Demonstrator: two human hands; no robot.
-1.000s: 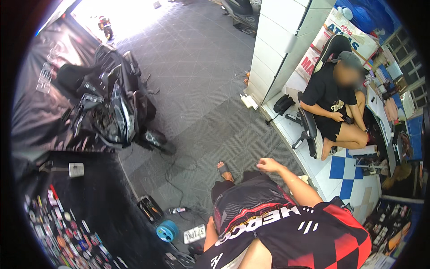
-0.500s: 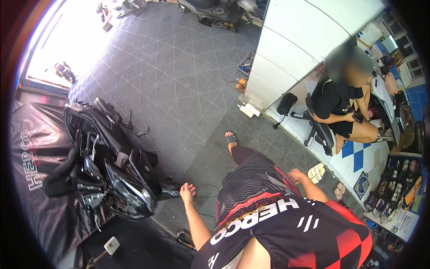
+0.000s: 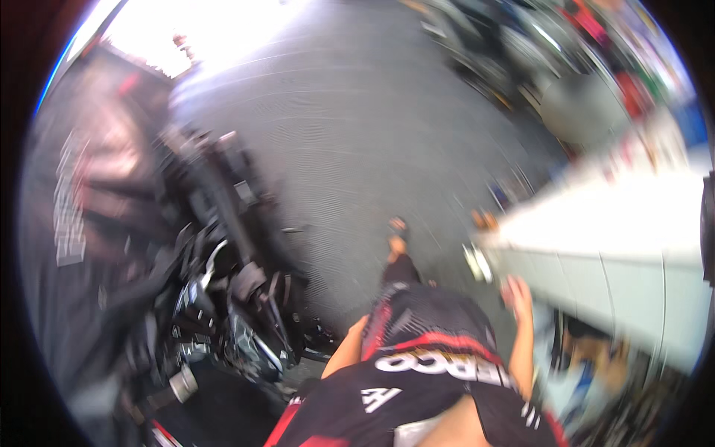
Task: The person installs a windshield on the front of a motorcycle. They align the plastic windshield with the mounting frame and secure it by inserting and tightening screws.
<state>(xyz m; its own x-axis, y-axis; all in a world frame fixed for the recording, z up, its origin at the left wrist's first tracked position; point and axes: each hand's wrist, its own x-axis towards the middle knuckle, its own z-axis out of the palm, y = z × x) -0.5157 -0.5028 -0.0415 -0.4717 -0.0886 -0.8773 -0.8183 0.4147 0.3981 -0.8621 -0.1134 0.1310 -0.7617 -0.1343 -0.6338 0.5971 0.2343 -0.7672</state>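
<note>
My right hand (image 3: 516,295) swings out at my right side, nearest the white wall panel (image 3: 618,279). It is blurred, but its fingers look loosely apart with nothing in them. Beside the left edge of my black and red shirt (image 3: 439,328) is my left hand (image 3: 360,328); its fingers are hidden by the cloth and smeared. The dark scooter (image 3: 238,298), with body parts exposed, stands to my left, apart from that hand. My sandalled foot (image 3: 398,229) is on the grey tiled floor (image 3: 342,149).
White cylindrical containers (image 3: 477,263) and small orange items (image 3: 484,220) sit by the wall's foot. More motorbikes (image 3: 499,45) are at the far right. A dark printed cover (image 3: 89,246) hangs along the left. Behind the wall, a seated person (image 3: 592,350) is partly visible.
My view has swung left, so the scooter and wall appear farther right. My right hand has come forward from beside my thigh; the left has drawn back against my shirt.
</note>
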